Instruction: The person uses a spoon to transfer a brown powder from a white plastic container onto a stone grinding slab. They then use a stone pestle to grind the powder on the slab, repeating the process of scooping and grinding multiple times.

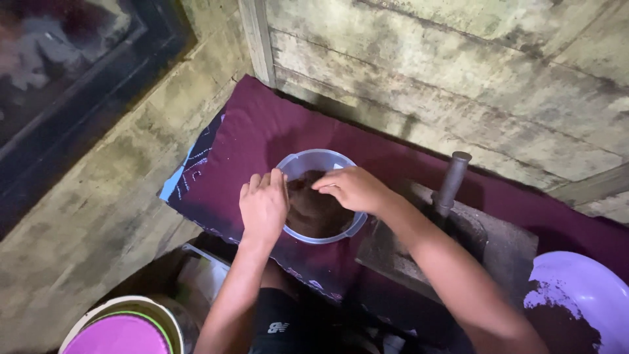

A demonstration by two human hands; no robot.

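L hand (263,204) is resting on the near-left rim of a clear round plastic bowl (293,165), fingers together & curled over the edge, gripping the rim. R hand (352,188) is hovering over the bowl's right side w/ fingers bent down toward the contents; can't tell if it's pinching anything. The bowl is sitting on a maroon cloth (252,131) & is holding a mound of dark brown powder (314,211), filling most of it. The cloth is lying across a worn wooden plank floor (98,216), w/ a patterned black-&-white edge showing at its left end. Just right of the bowl, a dark stone slab (504,246) is lying on the cloth, w/ a dark cylindrical pestle (451,183) standing tilted on it. At far right a pale purple basin (583,282) is showing, w/ more dark brown powder (560,324) lying in its bottom. At lower left a round bucket (167,314) w/ a cream rim is sitting, a pink lid-like disc (121,335) inside it. No labels readable on any container.
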